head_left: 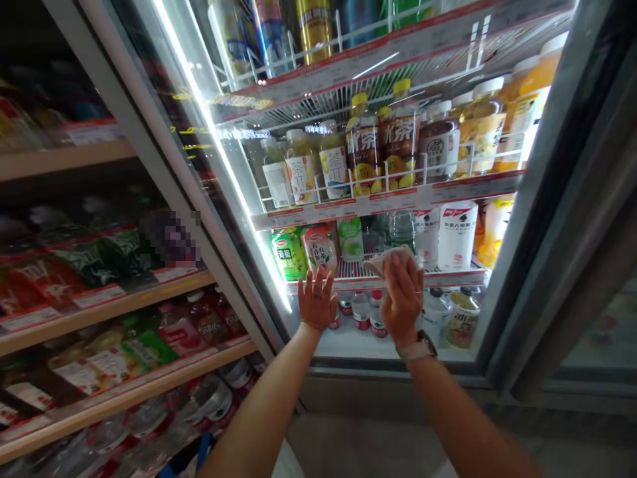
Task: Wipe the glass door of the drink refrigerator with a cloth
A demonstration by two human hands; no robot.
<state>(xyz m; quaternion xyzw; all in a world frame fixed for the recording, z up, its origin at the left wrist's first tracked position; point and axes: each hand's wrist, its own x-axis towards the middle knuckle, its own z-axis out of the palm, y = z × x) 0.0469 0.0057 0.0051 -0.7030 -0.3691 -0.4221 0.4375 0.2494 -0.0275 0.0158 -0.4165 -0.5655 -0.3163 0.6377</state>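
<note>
Cloth (377,264) was held under the right hand (402,300), fingers half-bent, perhaps touching glass (348,342); the left hand (316,304) spread empty. Wiping seemed the step, the next stroke wanting flat pressure.

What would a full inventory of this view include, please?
Display fridge: one, grey, centre
Drink containers: several, mixed, top row
Tea bottles: three, pale, second row left
Iced teas: several, brown, second row
Orange drinks: several, orange, right
Fruit drinks: three, green/red, third row left
Electrolyte bottles: two, white, third row
Small bottles: several, clear, bottom row
Bottles: many, mixed, wooden shelves
Cloth: one, pale, right hand
Watch: one, dark, right wrist
Left hand: one, bare, centre
Right hand: one, bare, centre-right
</note>
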